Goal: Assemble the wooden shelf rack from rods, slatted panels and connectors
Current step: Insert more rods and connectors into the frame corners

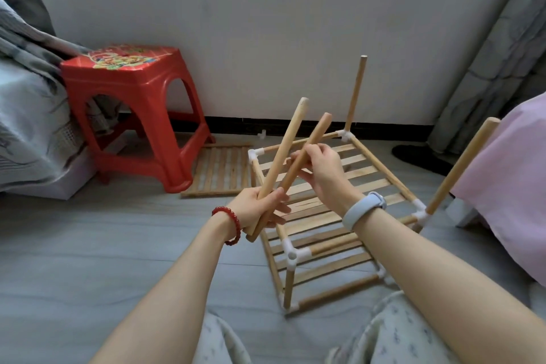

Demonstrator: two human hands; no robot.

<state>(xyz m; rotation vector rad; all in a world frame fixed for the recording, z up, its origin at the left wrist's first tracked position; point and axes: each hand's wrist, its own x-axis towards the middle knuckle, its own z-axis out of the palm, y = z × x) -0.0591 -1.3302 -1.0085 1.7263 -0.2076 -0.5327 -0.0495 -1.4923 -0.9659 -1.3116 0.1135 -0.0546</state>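
Left hand [260, 207] grip clasping two rods [283, 162], right hand [322, 174] pinching one

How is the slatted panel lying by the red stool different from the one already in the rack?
The loose panel lies flat on the floor beside the stool, bare of connectors; the rack's panel sits raised and tilted, framed by rods and white corner connectors. The loose panel is fully in view; the rack's panel is partly hidden behind the hands. Both are pale wood with parallel slats.
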